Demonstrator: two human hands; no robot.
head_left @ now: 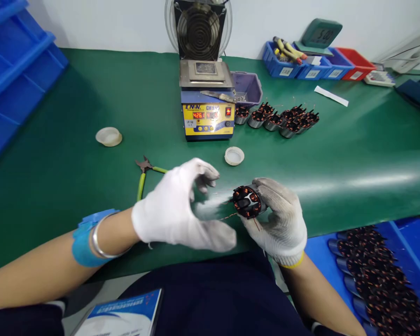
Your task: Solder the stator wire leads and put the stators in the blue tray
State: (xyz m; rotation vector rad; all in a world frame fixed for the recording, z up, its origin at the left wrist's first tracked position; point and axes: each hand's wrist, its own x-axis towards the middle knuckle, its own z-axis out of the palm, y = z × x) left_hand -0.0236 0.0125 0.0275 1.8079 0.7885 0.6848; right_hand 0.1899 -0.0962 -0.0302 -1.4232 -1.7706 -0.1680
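My right hand [278,217], in a white glove, grips a motor stator [247,201] with copper windings and a black end piece turned towards my left. Loose copper wire ends stick out from it. To its left my gloved left hand [185,207] is held open, thumb and fingers apart and curved, with nothing between them. Its fingers are slightly smeared by motion and do not touch the stator. Beyond the left hand lie green-handled cutting pliers [145,170], jaws spread. A small white round cap [234,156] sits on the green mat beyond both hands.
A solder pot [207,107] with a lit red display stands at the back, a knife [219,96] on it. Several stators [275,120] are grouped beside it. Another white cap [108,136] lies left. Parts bins [283,65] line the wall. A blue crate [318,261] of stators is at right.
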